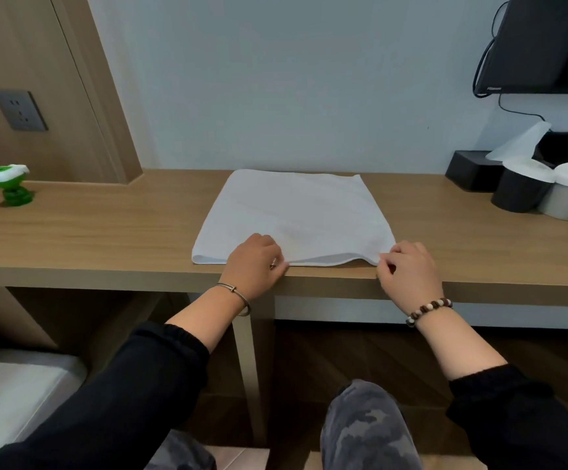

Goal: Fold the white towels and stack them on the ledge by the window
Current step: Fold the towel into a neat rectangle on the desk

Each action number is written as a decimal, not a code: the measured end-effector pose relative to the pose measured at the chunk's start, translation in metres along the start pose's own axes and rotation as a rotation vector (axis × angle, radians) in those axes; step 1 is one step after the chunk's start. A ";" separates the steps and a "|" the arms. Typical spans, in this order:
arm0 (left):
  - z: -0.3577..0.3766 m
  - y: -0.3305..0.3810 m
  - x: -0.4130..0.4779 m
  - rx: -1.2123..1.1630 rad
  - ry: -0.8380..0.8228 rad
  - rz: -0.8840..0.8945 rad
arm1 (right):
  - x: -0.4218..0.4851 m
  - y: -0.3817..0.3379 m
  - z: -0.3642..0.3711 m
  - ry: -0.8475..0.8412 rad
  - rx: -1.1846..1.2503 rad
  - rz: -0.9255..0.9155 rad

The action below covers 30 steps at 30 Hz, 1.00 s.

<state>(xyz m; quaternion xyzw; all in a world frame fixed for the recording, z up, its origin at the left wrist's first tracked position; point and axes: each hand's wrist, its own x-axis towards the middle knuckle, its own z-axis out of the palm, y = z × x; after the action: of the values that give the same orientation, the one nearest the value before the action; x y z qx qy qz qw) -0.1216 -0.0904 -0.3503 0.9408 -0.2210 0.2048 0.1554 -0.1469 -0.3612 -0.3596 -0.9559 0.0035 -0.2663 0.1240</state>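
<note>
One towel [292, 212] in view. It lies flat on the desk [106, 232], square to the wall, with its near edge right at the desk's front lip. That edge shows two layers and a rounded fold at the left corner, so I judge it already folded once. The top is smooth and the far corners line up.

Left hand [255, 262]: my fingers are curled down on the near edge, a little left of its middle. I read that as a pinch on the cloth, though my knuckles hide the fingertips. Right hand [408, 271]: thumb and forefinger nip the near right corner. The cloth arches up slightly between my two hands.

Step in hand, as I judge it: lift this near edge and carry it over for the next fold.

Progress: early.
- This towel is part folded and probably still too wide to stack.
- No finished stack shows anywhere.
- No other towels show, so I can't say how many remain.
- The ledge is out of view; I see only plain wall ahead.

Left to do: finish this fold, carry the towel to the ledge, then do the others.

Also on the desk: a green toy [7, 188] far left, well apart from the towel. Far right are two rolls [523, 188] and a black box [472, 174], with a screen [543, 42] above them.
</note>
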 end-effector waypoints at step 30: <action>-0.024 0.004 0.051 0.279 -0.233 -0.282 | 0.036 -0.053 0.007 0.040 0.534 0.063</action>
<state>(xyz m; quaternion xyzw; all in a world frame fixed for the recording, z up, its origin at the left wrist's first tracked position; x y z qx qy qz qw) -0.0897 -0.1020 -0.3053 0.9920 -0.0732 0.0997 0.0244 -0.1153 -0.3111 -0.3347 -0.8833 -0.0345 -0.2728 0.3797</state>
